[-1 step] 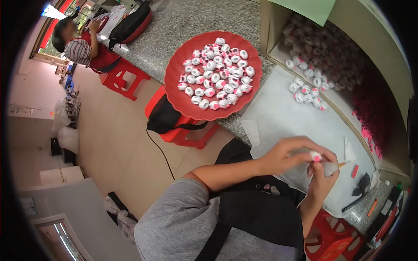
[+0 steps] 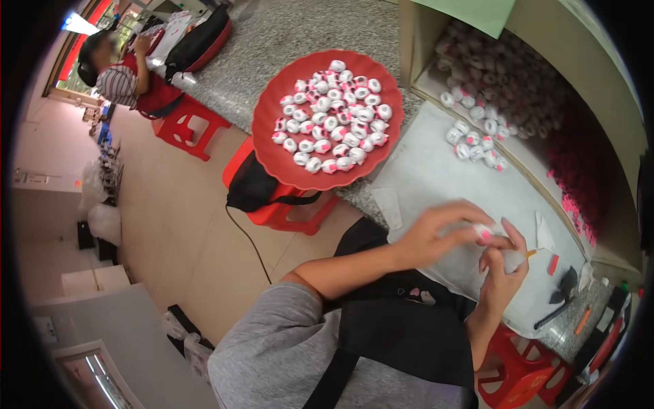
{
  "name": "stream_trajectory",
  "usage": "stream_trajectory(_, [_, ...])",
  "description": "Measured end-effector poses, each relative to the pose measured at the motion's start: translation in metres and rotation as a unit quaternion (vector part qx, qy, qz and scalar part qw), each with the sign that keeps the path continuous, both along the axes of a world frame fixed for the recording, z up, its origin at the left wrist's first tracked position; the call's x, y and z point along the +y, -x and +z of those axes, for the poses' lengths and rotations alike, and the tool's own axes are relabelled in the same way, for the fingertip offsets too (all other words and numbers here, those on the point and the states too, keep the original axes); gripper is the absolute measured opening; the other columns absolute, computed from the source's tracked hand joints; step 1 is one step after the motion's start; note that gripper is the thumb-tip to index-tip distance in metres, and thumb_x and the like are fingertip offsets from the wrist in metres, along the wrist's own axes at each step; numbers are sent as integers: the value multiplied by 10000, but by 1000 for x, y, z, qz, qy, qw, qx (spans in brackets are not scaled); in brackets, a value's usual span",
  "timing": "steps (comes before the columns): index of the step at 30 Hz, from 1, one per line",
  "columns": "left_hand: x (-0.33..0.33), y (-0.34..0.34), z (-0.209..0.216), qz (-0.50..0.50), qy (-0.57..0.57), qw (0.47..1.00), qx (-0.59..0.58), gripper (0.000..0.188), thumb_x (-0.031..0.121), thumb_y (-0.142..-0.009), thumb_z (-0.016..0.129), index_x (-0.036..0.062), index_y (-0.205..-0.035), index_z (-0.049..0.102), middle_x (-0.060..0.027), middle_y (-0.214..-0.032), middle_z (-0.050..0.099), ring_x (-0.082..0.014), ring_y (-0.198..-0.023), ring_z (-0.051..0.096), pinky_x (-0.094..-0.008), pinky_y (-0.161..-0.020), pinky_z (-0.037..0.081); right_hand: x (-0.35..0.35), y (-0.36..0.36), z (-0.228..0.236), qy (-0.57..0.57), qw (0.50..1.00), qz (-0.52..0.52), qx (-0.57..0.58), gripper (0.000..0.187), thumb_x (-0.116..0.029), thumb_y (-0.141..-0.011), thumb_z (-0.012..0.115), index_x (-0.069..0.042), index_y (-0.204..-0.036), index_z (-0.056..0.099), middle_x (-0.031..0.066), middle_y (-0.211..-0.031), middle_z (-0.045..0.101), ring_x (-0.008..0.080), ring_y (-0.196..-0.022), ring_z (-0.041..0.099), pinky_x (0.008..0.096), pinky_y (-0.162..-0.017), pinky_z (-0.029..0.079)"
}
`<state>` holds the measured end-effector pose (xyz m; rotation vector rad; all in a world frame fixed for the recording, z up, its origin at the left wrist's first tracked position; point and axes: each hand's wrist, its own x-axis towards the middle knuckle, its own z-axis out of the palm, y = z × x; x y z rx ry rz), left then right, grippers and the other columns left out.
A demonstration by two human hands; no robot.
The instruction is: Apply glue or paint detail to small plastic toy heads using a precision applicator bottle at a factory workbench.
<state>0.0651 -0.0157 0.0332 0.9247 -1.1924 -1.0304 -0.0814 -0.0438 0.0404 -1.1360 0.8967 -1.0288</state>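
left hand point(image 2: 430, 237): pinches white-and-pink piece point(image 2: 482, 233) | right hand point(image 2: 502, 278): curls round orange-tipped bottle point(image 2: 514, 261) | red dish point(image 2: 268, 129): overlaps edge of counter point(image 2: 279, 31)

Speckled grey counter point(image 2: 327, 27), scalloped red tray point(image 2: 280, 162) overhanging its edge, white sheet point(image 2: 436, 184) alongside, thin orange stick point(image 2: 583, 320)

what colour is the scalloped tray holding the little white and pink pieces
The tray is red, best seen in the head view.

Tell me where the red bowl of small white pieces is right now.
In the head view, the red bowl sits upper centre on the grey speckled counter, just left of the white sheet and up-left of the left hand.
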Motion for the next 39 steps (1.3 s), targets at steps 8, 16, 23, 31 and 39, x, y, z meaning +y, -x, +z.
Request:
stream_trajectory(8, [-21,-74,31,362,87,865,-337,282,5,-628,584,78,-900,559,-96,-974,474,-220,-938,424,-308,-786,339,-10,24,-7,58,990,-119,45,487,-36,-684,508,9,-1123,301,87,-790,479,48,-449,353,146,-395,282])
stream_trajectory(16, [-121,3,-15,92,97,768,-626,181,25,-596,590,42,-770,544,-72,-755,539,-212,-771,491,-325,-683,382,1,43,-5,50,992,-112,9,379,-30,-664,465,-65,-1008,310,109,-870,416,84,-429,378,156,-322,267])
stream_trajectory(23, [-114,10,-16,89,173,791,-580,214,27,-609,590,48,-814,533,-75,-715,528,-201,-695,491,-270,-648,385,0,66,-11,64,993,-89,-40,313,-93,-711,453,-41,-996,335,101,-848,422,163,-539,448,224,-394,357])
stream_trajectory(31, [-62,30,5,-164,-163,965,123,224,54,-728,543,28,-947,503,-66,-918,523,-69,-762,460,-202,-657,374,1,73,9,15,980,-180,-81,335,-87,-672,552,0,-940,370,105,-827,425,161,-577,474,253,-415,401])
stream_trajectory(39, [-29,45,-9,-163,-140,940,267,251,41,-750,502,10,-996,465,-139,-984,492,-188,-894,494,-306,-729,440,2,61,20,144,943,-252,-163,377,-157,-678,601,-25,-957,385,79,-895,372,128,-751,403,209,-701,335])
